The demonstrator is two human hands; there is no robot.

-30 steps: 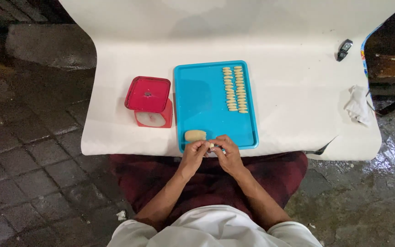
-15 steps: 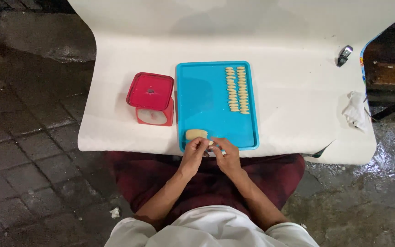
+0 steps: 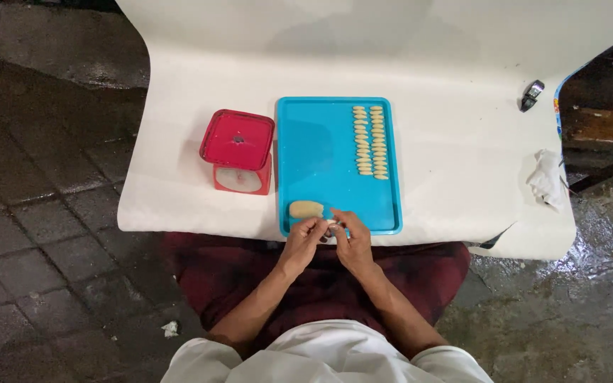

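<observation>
Where the blue tray (image 3: 321,156) meets the table's near edge, both hands pinch one small dough piece (image 3: 332,227). The left hand (image 3: 301,243) and right hand (image 3: 352,241) close on it beside a dough lump (image 3: 306,209).

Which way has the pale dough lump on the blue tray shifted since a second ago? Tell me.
No. The pale dough lump sits at the same near left corner of the blue rectangular plastic tray, just beyond the left hand, as before.

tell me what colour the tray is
Bright blue tray, best seen in the head view.
</observation>
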